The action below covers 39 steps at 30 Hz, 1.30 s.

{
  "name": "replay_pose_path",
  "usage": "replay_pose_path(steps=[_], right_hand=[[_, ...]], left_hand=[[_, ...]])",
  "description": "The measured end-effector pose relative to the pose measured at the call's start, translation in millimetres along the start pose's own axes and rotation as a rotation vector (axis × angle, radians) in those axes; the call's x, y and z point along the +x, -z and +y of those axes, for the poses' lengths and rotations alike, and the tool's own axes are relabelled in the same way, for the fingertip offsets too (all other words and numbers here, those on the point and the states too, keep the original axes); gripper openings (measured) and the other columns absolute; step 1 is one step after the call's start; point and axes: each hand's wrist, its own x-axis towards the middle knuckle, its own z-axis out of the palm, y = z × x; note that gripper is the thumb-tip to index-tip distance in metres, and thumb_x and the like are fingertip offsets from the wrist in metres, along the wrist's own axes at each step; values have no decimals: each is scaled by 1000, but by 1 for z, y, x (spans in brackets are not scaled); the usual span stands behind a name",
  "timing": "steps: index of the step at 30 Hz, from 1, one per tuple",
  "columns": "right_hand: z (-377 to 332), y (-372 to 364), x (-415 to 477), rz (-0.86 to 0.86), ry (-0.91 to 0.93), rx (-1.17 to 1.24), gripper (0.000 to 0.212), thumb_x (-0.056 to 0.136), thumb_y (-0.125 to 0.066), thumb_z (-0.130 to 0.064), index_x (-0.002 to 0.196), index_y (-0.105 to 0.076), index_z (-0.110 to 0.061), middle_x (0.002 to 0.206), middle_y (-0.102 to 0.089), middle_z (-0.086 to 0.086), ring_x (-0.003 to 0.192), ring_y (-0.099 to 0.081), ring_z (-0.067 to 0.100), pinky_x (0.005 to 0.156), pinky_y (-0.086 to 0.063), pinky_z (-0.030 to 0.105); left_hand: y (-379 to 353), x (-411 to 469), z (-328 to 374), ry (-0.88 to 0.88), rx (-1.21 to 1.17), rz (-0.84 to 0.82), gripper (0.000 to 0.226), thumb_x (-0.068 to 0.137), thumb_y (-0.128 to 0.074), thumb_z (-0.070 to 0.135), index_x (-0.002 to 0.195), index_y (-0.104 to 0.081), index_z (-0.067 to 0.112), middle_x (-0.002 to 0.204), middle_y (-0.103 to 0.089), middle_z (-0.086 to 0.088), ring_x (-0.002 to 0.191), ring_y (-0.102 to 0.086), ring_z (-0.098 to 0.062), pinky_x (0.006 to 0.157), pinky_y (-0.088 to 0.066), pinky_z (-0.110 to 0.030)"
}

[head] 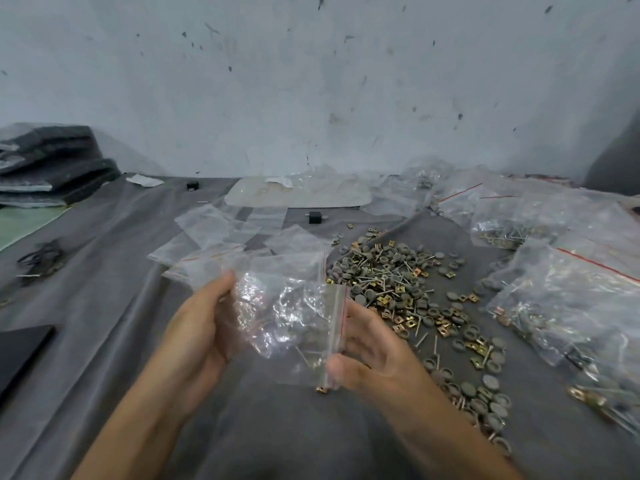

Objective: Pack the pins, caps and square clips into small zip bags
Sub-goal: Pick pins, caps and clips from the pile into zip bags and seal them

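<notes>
A small clear zip bag (294, 327) with a red seal line hangs between both hands above the grey sheet. Inside it I see grey caps, thin pins and a brass square clip. My left hand (201, 327) grips its crumpled left side. My right hand (367, 351) pinches the sealed right edge with thumb and fingers. A loose heap of grey caps, metal pins and brass square clips (408, 292) lies on the sheet just right of the bag. Several empty zip bags (225, 237) lie flat behind it.
Filled clear bags (571, 299) pile up at the right. A pale tray (298, 192) and a small black block (314, 217) sit at the back. Dark folded stacks (52, 164) stand at far left, a black panel (20, 351) at the left edge.
</notes>
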Motion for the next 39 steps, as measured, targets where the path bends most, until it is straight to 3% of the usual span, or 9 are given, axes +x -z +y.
replay_pose_path(steps=[4,11,15,24,28,31,33,37,39], right_hand=[[-8,4,-4,76,85,167,17,87,-76,-30,94,-77,-14,81,-72,10,71,-65,17,65,-54,23],[-2,-4,-2,55,-68,247,28,77,-75,-22,103,-70,-10,97,-70,12,83,-66,19,62,-56,32],[-1,-10,-3,12,-82,318,10,90,-67,-5,98,-72,-4,92,-67,18,76,-64,20,58,-55,30],[-6,-8,-7,-206,-12,14,33,97,-53,-4,119,-74,-16,93,-69,9,78,-62,18,78,-55,30],[1,-11,-5,-108,4,-324,64,95,-42,7,139,-57,-38,95,-67,-23,85,-64,-2,71,-55,22],[3,-10,-7,-80,115,-495,67,95,-44,-7,140,-40,-57,106,-66,-21,94,-61,-10,83,-49,15],[5,-9,-7,-101,189,-521,65,96,-44,-7,146,-40,-49,127,-59,-29,117,-53,-15,103,-42,15],[7,-4,-6,-145,148,-679,65,94,-43,-9,155,-37,-29,130,-47,-41,114,-39,-27,103,-30,4],[7,-6,-5,-177,141,-742,67,96,-44,-6,157,-33,-30,151,-42,-26,126,-39,-15,112,-27,10]], left_hand=[[2,7,-17,-63,350,192,49,103,-53,38,60,-67,21,63,-59,-9,46,-47,-13,42,-32,-24],[4,8,-29,-41,501,195,54,103,-51,46,53,-56,27,65,-50,-10,45,-37,-11,43,-31,-24],[5,6,-31,-38,484,199,50,103,-51,45,62,-54,17,60,-48,-7,51,-46,-12,53,-39,-25],[2,5,-36,-227,774,280,38,103,-52,39,71,-52,19,54,-54,18,57,-50,-4,54,-41,-19],[0,-10,-33,-485,1240,465,44,93,-63,56,127,-56,27,131,-58,4,126,-46,-25,102,-37,-48],[-12,-31,-32,-584,1226,65,62,73,-62,80,125,-54,47,116,-51,22,110,-42,5,92,-40,-27],[-14,-35,-41,-521,1277,-193,63,66,-64,80,122,-53,53,106,-49,28,104,-46,3,87,-36,-14],[-10,-31,-41,-657,1333,-125,38,81,-81,30,113,-65,44,78,-54,19,78,-51,6,69,-40,-22],[-8,-30,-36,-671,1375,-37,26,84,-68,34,109,-68,41,69,-54,18,68,-52,6,62,-41,-27]])
